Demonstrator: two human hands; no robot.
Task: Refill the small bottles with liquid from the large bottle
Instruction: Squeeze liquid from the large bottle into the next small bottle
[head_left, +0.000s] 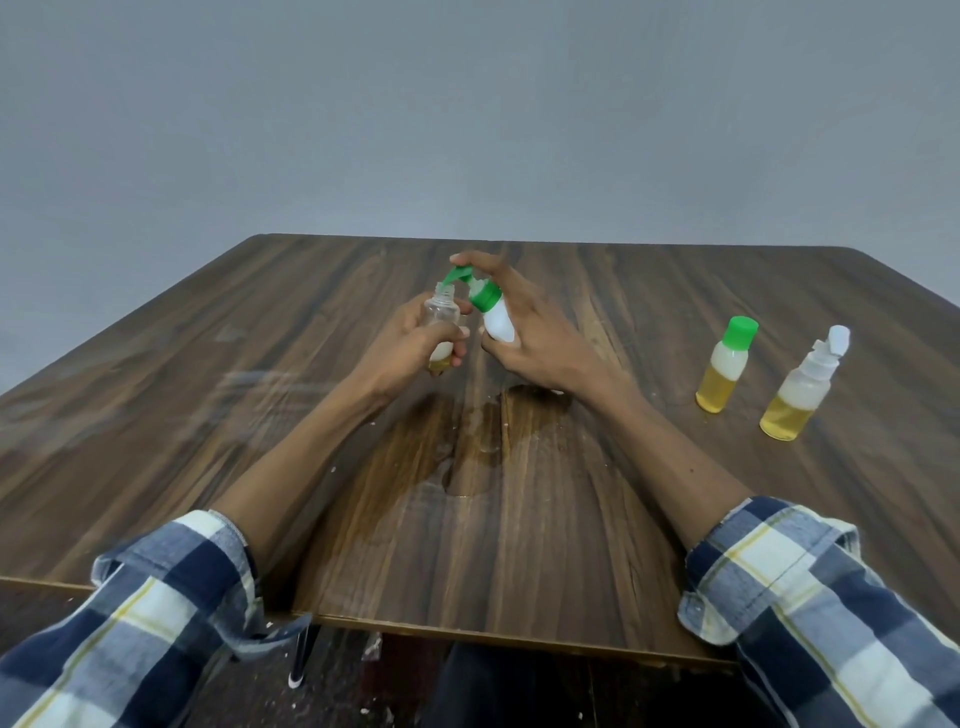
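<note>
My left hand (415, 338) grips a small clear bottle (440, 312) with its neck uncapped and a little yellow liquid at the bottom. My right hand (524, 322) holds a white bottle (497, 321) with a green flip cap (484, 295), tilted left so its open spout sits at the clear bottle's mouth. Both are held above the middle of the wooden table (260, 364). At the right stand a small green-capped bottle (726, 365) and a small white-capped spray bottle (802, 387), each partly filled with yellow liquid.
A wet spill (483, 441) spreads on the table between my forearms, below the held bottles. A grey wall rises behind the table. The table's near edge runs just in front of my checked sleeves.
</note>
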